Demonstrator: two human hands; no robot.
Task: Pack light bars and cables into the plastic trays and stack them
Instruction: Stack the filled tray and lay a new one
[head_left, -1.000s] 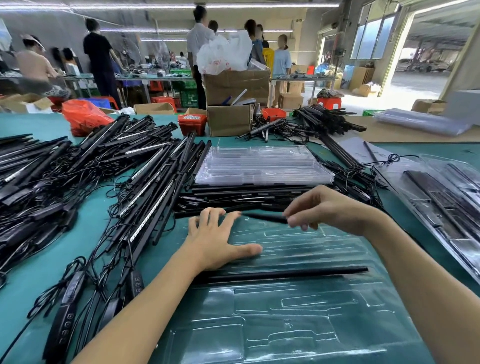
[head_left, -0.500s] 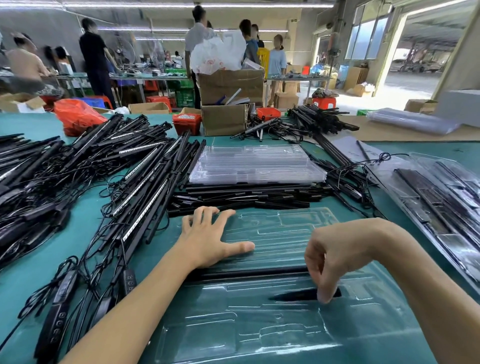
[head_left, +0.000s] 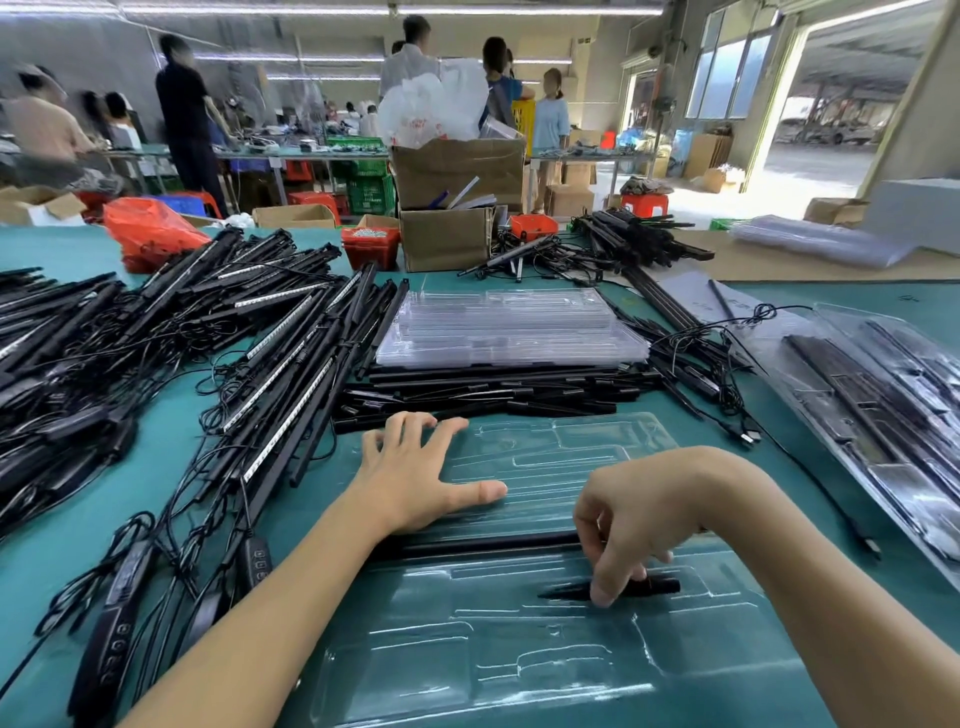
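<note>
Down near the middle of the green desk (head_left: 62, 561): clear plastic tray (head_left: 545, 649), lying flat, moulded with long slots. Left hand (head_left: 415, 483) spread flat on the tray's far left part, fingers straight and apart, thumb pointing right, gripping nothing. Just near of it, one long black light bar (head_left: 483, 545) seated across the tray, left to right. Right hand (head_left: 628, 525) curled over the tray's right half, fingertips pinched down on a short black piece (head_left: 654, 587) lying in a slot near of the bar. Beyond the tray, a row of loose black bars (head_left: 493, 395), then a stack of empty clear trays (head_left: 509, 327). Far left, a big heap of light bars with tangled cables (head_left: 208, 353). At the right edge, filled trays (head_left: 883, 395) holding bars. Farther back, cardboard boxes (head_left: 447, 234) and a red bin (head_left: 371, 247).
</note>
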